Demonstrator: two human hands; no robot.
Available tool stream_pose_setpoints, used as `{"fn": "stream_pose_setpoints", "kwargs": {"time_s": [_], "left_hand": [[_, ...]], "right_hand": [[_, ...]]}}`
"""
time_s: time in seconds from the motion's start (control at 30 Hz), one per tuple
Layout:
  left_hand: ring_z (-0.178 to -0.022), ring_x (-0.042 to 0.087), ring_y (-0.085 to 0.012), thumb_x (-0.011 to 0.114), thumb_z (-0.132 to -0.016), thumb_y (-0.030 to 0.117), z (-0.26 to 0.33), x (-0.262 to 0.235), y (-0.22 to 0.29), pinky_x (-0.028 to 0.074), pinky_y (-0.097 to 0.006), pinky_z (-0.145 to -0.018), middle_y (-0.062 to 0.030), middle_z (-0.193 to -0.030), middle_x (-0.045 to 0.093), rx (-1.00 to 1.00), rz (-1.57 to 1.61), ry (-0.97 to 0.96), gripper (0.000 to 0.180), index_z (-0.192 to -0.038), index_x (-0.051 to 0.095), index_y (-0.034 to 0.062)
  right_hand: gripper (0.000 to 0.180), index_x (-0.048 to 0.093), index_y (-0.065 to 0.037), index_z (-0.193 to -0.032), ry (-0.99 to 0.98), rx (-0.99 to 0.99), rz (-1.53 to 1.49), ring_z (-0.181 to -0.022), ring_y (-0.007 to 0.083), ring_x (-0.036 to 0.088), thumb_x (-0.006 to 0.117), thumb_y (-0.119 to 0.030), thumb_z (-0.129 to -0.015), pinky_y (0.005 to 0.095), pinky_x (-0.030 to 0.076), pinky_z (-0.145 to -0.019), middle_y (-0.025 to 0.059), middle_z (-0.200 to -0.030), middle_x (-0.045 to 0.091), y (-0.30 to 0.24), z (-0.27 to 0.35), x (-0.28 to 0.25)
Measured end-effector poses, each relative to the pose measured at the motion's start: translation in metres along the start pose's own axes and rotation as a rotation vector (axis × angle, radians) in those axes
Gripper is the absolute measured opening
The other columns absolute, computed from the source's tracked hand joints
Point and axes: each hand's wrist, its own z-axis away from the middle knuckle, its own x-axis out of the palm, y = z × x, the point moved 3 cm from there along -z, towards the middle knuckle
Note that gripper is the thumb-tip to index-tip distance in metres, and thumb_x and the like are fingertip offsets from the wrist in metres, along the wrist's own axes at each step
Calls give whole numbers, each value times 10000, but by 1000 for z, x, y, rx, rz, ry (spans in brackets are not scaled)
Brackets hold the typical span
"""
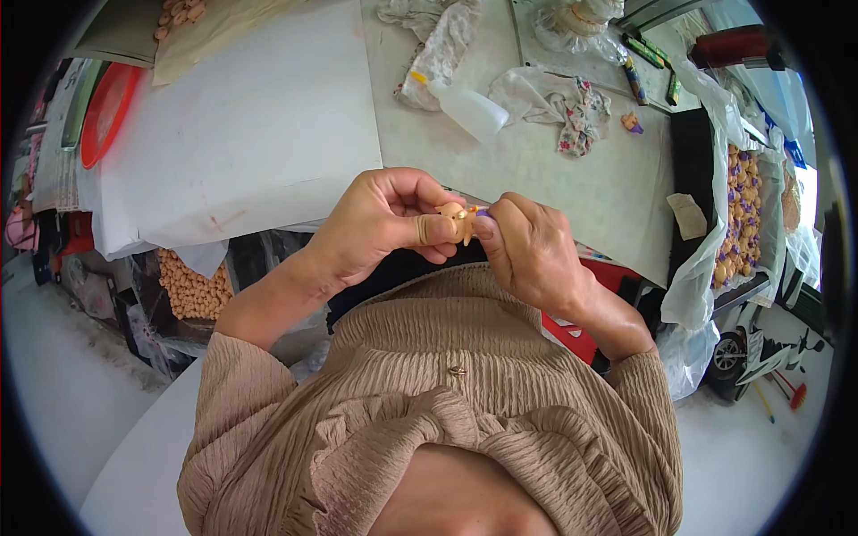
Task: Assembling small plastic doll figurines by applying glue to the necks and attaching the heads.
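Over the table's front edge, my left hand (382, 219) pinches a small tan toy figure (456, 223) between thumb and fingers. A gold-coloured ring sits on that hand. My right hand (539, 248) is closed at the figure's right side, thumb and fingers pressed around its purple part (483, 213). A bit of orange-red shows between the two hands. Whether the right fingers also hold a small tool is hidden. Another small tan and purple figure (632, 123) lies farther off on the table (536, 179), at the right.
A white squeeze bottle (465, 109) with a yellow tip lies beside crumpled cloths (585, 116). Finished-looking purple and tan figures fill a lined crate (742, 214) at right. Plain tan pieces fill a box (189, 284) below the table's left side. A red basin (112, 114) stands far left.
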Motion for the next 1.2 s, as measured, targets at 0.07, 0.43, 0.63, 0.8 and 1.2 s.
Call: {"fn": "stream_pose_setpoints", "kwargs": {"time_s": [0.07, 0.43, 0.63, 0.8, 1.2], "left_hand": [[-754, 671, -155, 728, -824, 89, -1, -2, -3, 594, -269, -657, -120, -935, 672, -16, 17, 2, 211, -981, 641, -22], [-762, 672, -151, 730, -829, 105, -3, -3, 0, 594, -267, -655, -122, -985, 677, -61, 19, 2, 186, -941, 646, -18], [-751, 669, -159, 730, -826, 114, -7, 2, 7, 595, -278, -669, -117, -898, 668, -53, -2, -10, 250, -1007, 621, -18], [-767, 674, -151, 712, -841, 81, -10, 21, 19, 593, -267, -660, -104, -947, 676, -6, 65, -52, 191, -983, 616, -3], [-882, 664, -171, 627, -911, 137, 4, 64, 69, 571, -289, -779, -117, -1060, 639, 118, 234, -88, 352, -1226, 528, 17]], "right_hand": [[184, 506, 5, -791, 3, 23, -12, -531, 332, 497, 531, -105, -935, 434, 400, -471, 137, -659, 497, 2, 1, 3], [184, 510, 5, -792, 3, 36, -2, -526, 336, 498, 529, -107, -937, 434, 399, -471, 139, -655, 497, 3, 0, 4], [192, 511, 2, -793, 5, 53, -4, -536, 344, 508, 527, -119, -941, 436, 411, -481, 143, -659, 497, 3, -6, -7], [196, 514, -5, -789, 40, 50, 19, -554, 346, 528, 547, -138, -930, 434, 429, -499, 144, -672, 506, 4, -10, -40], [234, 661, -39, -1064, 780, -242, 457, -762, 165, 584, 662, -157, -861, 273, 486, -726, 75, -1062, 678, -21, -57, -268]]}}
